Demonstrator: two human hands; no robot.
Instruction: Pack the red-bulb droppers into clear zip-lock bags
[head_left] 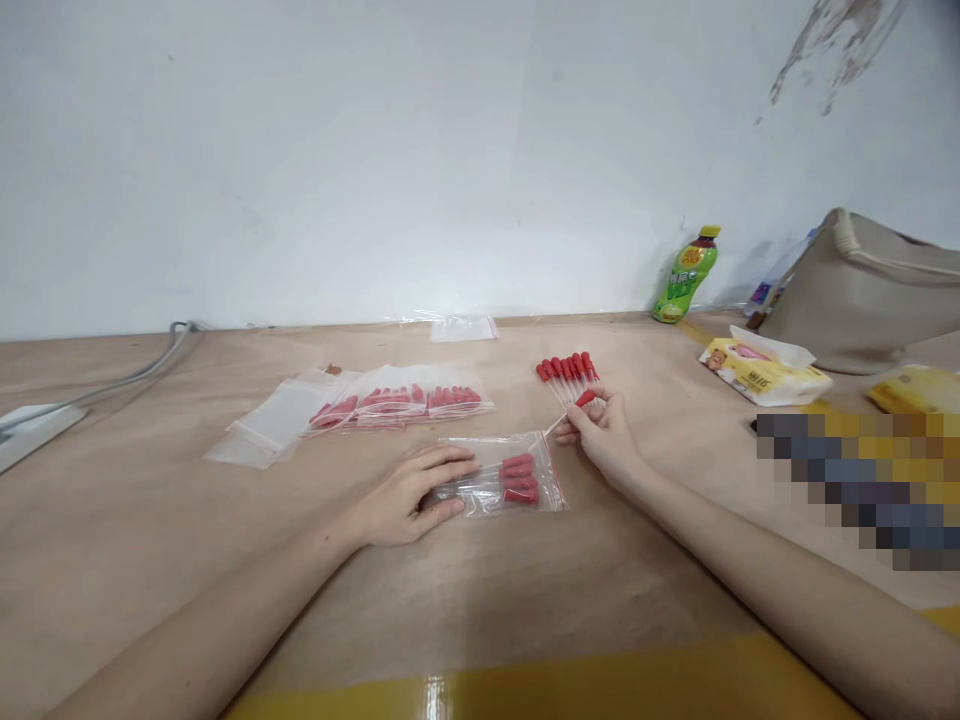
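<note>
My left hand (424, 492) lies on the left end of a clear zip bag (551, 480), fingers stretched and thumb apart. Several droppers with red bulbs (517, 478) are inside this bag, their thin tubes running toward the left hand. At the bag's right end, my right hand (600, 425) pinches a single red-bulbed dropper (585, 398). Its pale tube slants down-left to the bag's red-edged opening; whether the tip is inside I cannot tell. Just behind the right hand, a row of loose droppers (566, 368) lies side by side, bulbs toward the wall.
Filled zip bags (397, 395) overlap behind my left hand, beside flat zip bags (274, 415). Another bag (461, 328) lies by the wall. To the right are a green bottle (686, 275), a tissue pack (765, 370) and a beige bag (862, 290). A cable (142, 370) runs at left.
</note>
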